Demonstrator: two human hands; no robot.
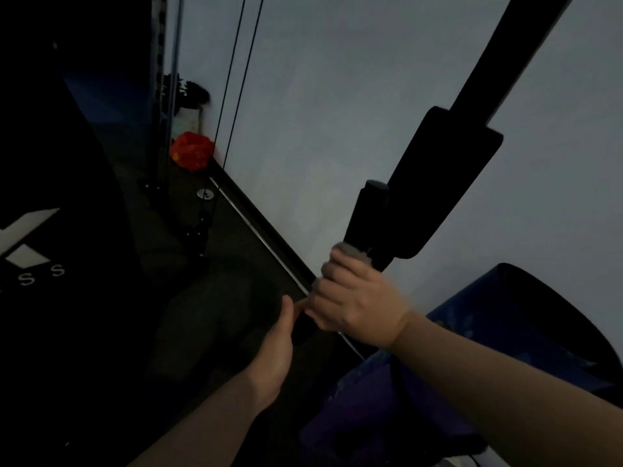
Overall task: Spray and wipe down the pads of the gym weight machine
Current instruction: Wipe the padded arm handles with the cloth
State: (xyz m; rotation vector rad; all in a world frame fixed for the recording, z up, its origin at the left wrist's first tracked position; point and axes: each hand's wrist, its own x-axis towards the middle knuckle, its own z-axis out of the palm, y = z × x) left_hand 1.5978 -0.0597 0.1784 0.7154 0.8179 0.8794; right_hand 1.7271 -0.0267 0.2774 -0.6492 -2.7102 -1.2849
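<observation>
The black cylindrical foam-covered handle [365,220] of the weight machine runs on a slant, its rounded capped end pointing up and slightly right, its lower end dropping down-left into the person's right hand [354,298]. That hand has its fingers curled round the lower part of the handle, with a grey cloth [350,251] bunched between fingers and grip; only a small tuft of cloth shows above the knuckles. Just behind and right of the handle sits the flat black rectangular pad [441,183], its long axis on the same slant, hung from a black metal bar [512,52] that climbs to the top edge and is cut off there. The left hand [276,352] is below and left of the right hand, thumb up, its fingers reaching toward a dark part beneath the handle; the dim light hides whether they grip anything. A blue padded seat [526,328] lies lower right, partly behind the right forearm. A red crumpled bag [192,150] rests by the pale wall [337,96].
</observation>
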